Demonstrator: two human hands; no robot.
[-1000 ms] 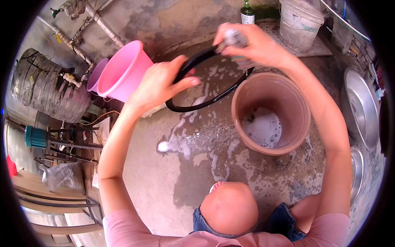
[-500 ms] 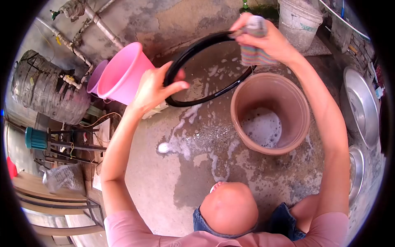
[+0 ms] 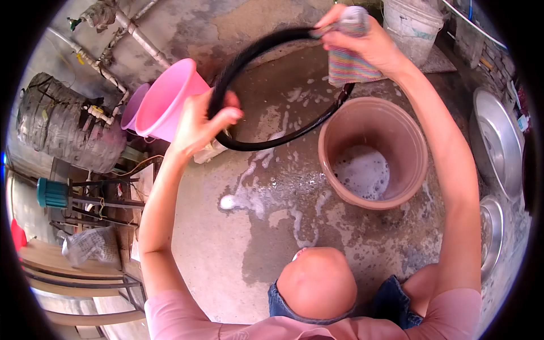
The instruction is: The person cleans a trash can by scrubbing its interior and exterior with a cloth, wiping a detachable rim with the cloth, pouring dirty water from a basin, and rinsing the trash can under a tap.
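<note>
A thin black ring (image 3: 283, 141) hangs tilted between my two hands, above the wet floor. My left hand (image 3: 211, 118) is closed round its left side, thumb toward the inside. At the ring's upper right, my right hand (image 3: 357, 41) pinches it through a striped, multicoloured cloth (image 3: 350, 67), which hangs down from the fingers. Below the cloth and to the right stands a brown bucket (image 3: 405, 127) with foamy water (image 3: 362, 173) at its bottom. The ring's lower right part passes close to the bucket's rim in this view.
Pink bucket (image 3: 170, 102) and purple bucket (image 3: 131, 107) stand at the left, near wall pipes (image 3: 141, 34). A dirty white bucket (image 3: 411, 31) is at the back right. Metal basins (image 3: 498, 141) lean at the far right. Suds (image 3: 243, 201) streak the concrete floor. My knee (image 3: 317, 283) is below.
The black ring has moved left and up and now shows as a wider loop. My left hand has shifted left with it; my right hand and the cloth have moved up and slightly right.
</note>
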